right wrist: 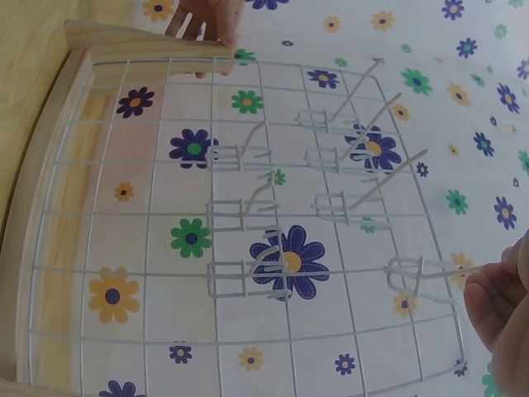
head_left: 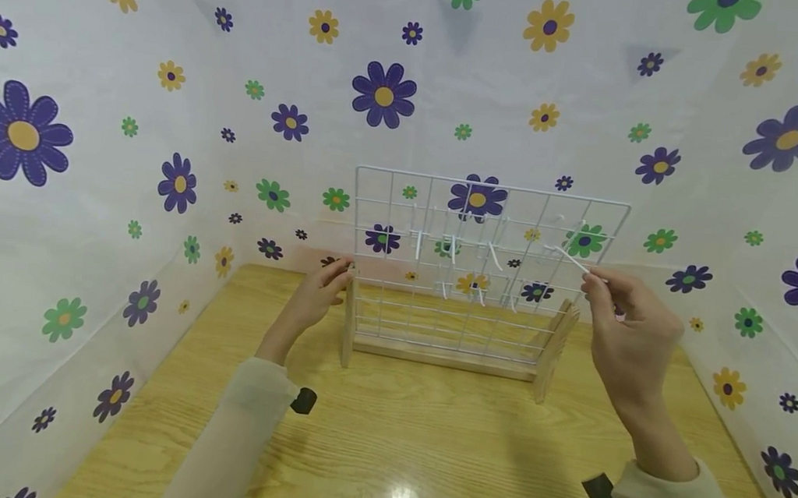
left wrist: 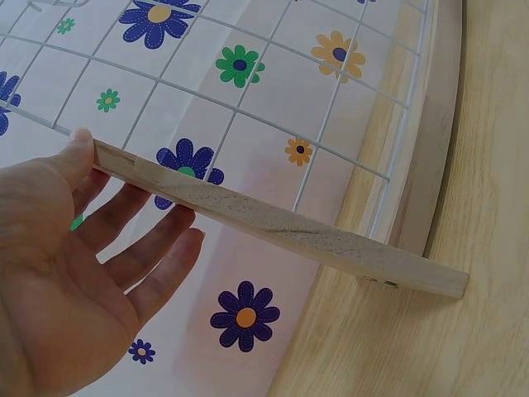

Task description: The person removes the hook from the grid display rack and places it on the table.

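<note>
booth-like workspace: flower-print walls (head_left: 328, 71), wood-grain tabletop (head_left: 385, 428)

1. Light is soft and moderately bright; glare whitens the tabletop (head_left: 370, 434) at the head view's bottom edge.
2. A blurred shadow lies beside the right sleeve (head_left: 675, 497).
3. The right wrist view looks hazy; 2 wrist views bow the wooden base rail (left wrist: 438, 124).
</note>
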Demonstrator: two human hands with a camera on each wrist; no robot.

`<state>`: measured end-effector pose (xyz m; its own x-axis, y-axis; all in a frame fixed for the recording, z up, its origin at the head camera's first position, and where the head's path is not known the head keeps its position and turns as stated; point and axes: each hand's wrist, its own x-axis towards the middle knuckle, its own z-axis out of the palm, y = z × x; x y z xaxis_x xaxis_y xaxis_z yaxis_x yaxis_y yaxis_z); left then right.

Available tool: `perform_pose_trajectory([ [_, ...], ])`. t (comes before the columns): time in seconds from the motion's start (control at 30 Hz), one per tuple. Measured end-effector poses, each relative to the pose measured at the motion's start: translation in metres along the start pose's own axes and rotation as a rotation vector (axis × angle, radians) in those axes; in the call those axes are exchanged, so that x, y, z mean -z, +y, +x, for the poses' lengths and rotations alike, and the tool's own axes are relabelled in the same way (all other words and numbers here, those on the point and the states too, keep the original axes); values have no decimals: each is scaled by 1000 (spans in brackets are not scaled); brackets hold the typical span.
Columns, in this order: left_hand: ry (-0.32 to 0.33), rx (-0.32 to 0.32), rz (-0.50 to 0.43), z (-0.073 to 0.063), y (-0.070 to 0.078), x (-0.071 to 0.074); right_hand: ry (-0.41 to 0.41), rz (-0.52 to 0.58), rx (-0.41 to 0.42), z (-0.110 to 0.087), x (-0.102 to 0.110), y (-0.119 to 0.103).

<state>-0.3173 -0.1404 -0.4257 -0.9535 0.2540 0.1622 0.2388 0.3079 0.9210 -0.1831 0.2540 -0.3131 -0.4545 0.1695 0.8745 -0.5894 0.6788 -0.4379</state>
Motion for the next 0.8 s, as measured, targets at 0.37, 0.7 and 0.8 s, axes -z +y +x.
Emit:
perform_pose_trajectory([
  [0.37, -13, 21, -5, 0, 0, -2, -4, 28, -77, -11, 26, 6],
  [0.7, -16, 16, -5, -1, 2, -1, 23, 39, -133, -21, 45, 18],
  [0.8, -17, 11, -9, -1, 2, -1, 41, 73, -139, -23, 48, 21],
])
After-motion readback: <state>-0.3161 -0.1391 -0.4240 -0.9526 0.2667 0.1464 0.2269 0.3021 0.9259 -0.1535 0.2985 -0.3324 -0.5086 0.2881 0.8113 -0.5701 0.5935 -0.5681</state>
